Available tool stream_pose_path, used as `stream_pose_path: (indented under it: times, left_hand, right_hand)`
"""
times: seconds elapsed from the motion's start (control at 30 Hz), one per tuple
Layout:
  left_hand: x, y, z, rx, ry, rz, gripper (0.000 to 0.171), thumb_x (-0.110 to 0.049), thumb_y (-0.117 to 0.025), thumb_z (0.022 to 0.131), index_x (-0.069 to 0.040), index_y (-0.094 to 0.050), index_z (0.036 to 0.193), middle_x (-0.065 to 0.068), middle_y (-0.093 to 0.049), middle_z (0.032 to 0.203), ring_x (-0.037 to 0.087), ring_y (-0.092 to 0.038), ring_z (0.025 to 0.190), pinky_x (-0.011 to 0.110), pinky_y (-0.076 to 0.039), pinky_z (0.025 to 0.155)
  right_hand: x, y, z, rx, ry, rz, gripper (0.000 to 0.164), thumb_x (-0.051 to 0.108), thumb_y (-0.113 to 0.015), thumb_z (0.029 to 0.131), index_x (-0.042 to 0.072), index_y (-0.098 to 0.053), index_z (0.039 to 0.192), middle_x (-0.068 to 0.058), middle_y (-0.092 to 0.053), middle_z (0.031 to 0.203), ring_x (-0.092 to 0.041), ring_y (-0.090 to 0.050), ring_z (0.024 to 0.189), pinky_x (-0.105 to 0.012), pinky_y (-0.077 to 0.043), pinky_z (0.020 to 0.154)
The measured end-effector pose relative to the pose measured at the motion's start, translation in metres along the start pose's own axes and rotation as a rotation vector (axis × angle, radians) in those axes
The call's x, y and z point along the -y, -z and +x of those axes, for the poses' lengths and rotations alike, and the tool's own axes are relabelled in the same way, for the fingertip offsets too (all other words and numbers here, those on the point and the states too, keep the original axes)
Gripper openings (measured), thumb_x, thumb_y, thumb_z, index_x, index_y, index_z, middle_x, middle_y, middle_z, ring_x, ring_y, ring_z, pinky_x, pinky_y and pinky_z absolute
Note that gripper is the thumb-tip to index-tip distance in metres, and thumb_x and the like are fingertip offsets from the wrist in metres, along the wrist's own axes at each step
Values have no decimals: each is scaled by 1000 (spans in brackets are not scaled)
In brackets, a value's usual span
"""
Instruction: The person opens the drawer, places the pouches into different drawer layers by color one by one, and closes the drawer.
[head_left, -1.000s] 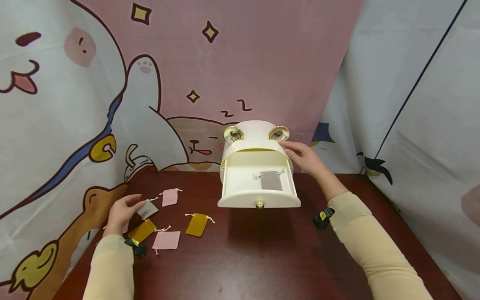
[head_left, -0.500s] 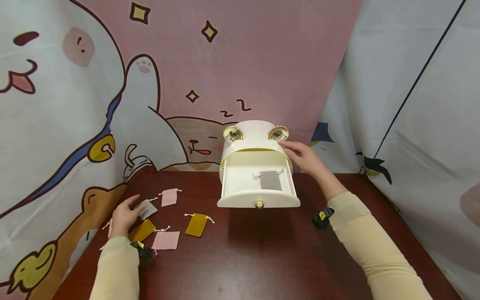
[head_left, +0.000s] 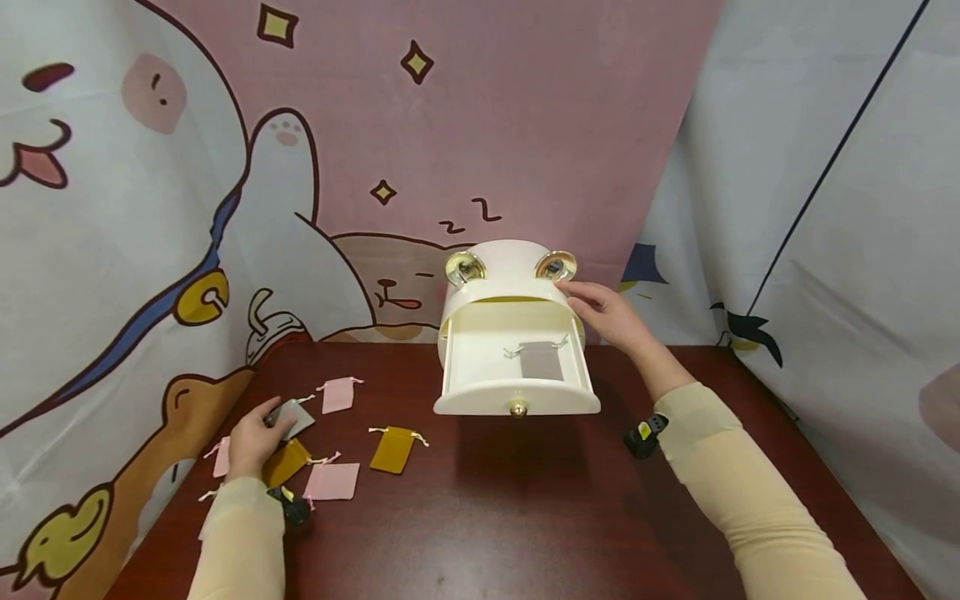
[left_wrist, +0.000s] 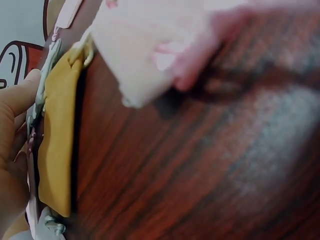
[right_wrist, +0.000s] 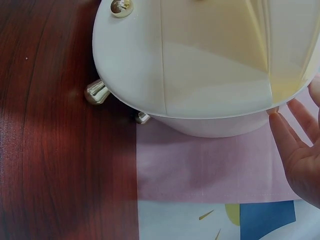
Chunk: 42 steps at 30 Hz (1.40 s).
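At the left of the table my left hand (head_left: 255,442) has its thumb and fingers at the left edge of a grey drawstring pouch (head_left: 300,418), pinching it. A mustard pouch (left_wrist: 60,135) lies right beside these fingers in the left wrist view. My right hand (head_left: 609,315) rests its fingertips on the right side of a cream drawer box (head_left: 512,265) with two gold-rimmed round knobs on top. In the right wrist view the right fingers (right_wrist: 285,135) are extended at the box's rim. The drawer (head_left: 480,398) is pulled out, and another grey pouch (head_left: 542,361) lies in it.
Around the left hand lie pink pouches, one behind (head_left: 339,395) and one in front (head_left: 334,482). A second mustard pouch (head_left: 394,450) lies further right. The box stands on gold feet (right_wrist: 97,92) at the table's back, near a patterned cloth backdrop (head_left: 525,125).
My left hand has drawn back slightly and moved right, its fingers closing on the grey pouch's edge. A pink pouch at far left has come into view. My right hand, box and drawer stay put.
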<state>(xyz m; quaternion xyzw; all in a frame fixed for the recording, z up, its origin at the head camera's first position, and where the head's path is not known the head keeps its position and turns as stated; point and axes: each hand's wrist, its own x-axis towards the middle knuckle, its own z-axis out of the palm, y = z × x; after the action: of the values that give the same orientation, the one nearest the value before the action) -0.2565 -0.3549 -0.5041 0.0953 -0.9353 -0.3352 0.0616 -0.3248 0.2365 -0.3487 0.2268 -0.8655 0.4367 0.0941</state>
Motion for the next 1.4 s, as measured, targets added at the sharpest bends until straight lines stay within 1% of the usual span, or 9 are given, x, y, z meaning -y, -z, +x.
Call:
stream_pose_path:
  times: [0.27,0.4,0.6,0.67,0.8,0.9,1.17,1.3,1.4]
  left_hand:
    - [-1,1,-2,0,11,4,54,-23,-64,96,4,-49,140,34,-47,138,52,-43,127,63,-34,104]
    - [-1,-1,-3,-38,4,6,49,-15,-65,95,4,-53,137,33,-50,136,51,-45,125,62,-34,104]
    - [-3,-4,-3,-94,1,7,41,-6,-66,92,5,-59,131,32,-54,131,50,-49,119,61,-37,102]
    - [-3,-4,-2,-110,-2,5,37,-5,-66,92,6,-62,127,31,-55,129,49,-51,118,61,-38,101]
    - [-5,-6,-3,-150,0,-3,30,-3,-65,91,5,-67,120,29,-59,125,46,-53,114,60,-40,99]
    - [-8,-5,-3,-180,-4,-33,26,-3,-64,91,5,-70,115,28,-61,122,45,-55,111,58,-42,98]
    - [-16,-1,1,-233,-29,-124,23,-4,-64,93,5,-72,113,26,-62,123,42,-55,113,56,-44,98]
    - [-23,1,5,-274,-70,-159,21,-2,-66,92,4,-73,111,25,-63,120,40,-56,111,53,-46,94]
    - [-31,3,7,-303,-98,-154,20,-1,-68,91,2,-74,110,22,-65,117,37,-58,109,49,-47,91]
  right_hand:
    - [-3,-1,0,-7,9,-16,40,17,-57,102,5,-56,140,-19,-51,143,-38,-49,129,-57,-40,103]
    - [-3,-1,0,-5,10,-14,40,18,-57,102,6,-56,140,-19,-52,142,-38,-48,129,-58,-39,103]
    - [-1,-1,0,-4,14,-4,40,13,-56,102,2,-54,140,-20,-52,142,-39,-49,129,-57,-40,103]
    - [3,-1,-1,-1,8,2,40,11,-55,102,1,-53,141,-22,-51,142,-40,-48,129,-58,-39,104]
    - [27,2,-8,13,7,10,39,6,-54,102,-5,-52,139,-27,-49,141,-45,-48,128,-60,-38,103]
    - [41,4,-12,20,12,7,38,4,-53,102,-8,-51,138,-30,-49,140,-47,-48,126,-61,-39,102]
    - [47,4,-14,16,2,10,38,2,-54,101,-9,-52,137,-30,-49,140,-47,-48,126,-60,-39,102]
    - [45,4,-13,19,-7,12,39,2,-54,101,-9,-51,138,-30,-48,141,-47,-47,127,-60,-39,103]
    - [44,4,-12,25,-10,13,39,2,-53,101,-8,-50,139,-30,-48,141,-47,-47,128,-60,-38,103]
